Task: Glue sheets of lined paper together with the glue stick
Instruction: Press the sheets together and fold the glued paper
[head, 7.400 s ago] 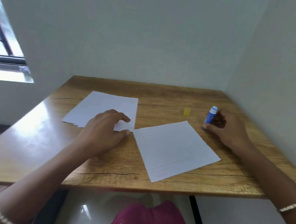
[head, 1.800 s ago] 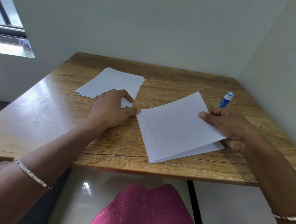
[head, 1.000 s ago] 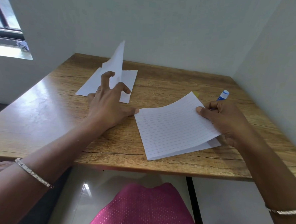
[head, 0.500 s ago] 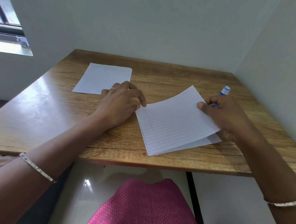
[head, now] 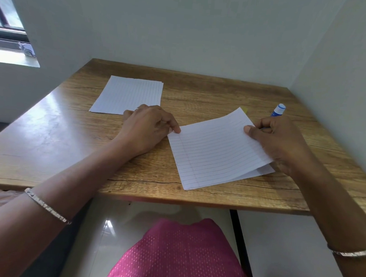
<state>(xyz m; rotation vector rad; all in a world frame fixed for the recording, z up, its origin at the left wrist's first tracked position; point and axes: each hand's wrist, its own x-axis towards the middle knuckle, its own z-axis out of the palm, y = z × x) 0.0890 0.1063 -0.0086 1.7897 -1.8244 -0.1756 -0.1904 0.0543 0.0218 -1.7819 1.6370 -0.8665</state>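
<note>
The top lined sheet (head: pixel 218 149) lies slantwise on the near right part of the wooden table (head: pixel 49 130). Its right edge is lifted off the lower sheet (head: pixel 263 171), whose corner peeks out beneath. Its ruled lines run from hand to hand.

The right hand (head: pixel 278 142) pinches that raised edge, thumb on top and fingers beneath. The left hand (head: pixel 148 127) has its fingers curled and grips nothing; one fingertip presses the sheet's far left corner.

The gap opens rightward, so gluing or pressing down probably falls to the right hand. The glue stick (head: pixel 278 110) – blue with a white end, no label readable – pokes up just behind that hand; I cannot tell whether its fingers hold it.

A small yellow cap (head: pixel 244 109) sits beyond the sheet – and a stack of lined sheets (head: pixel 129 96) lies far left.
</note>
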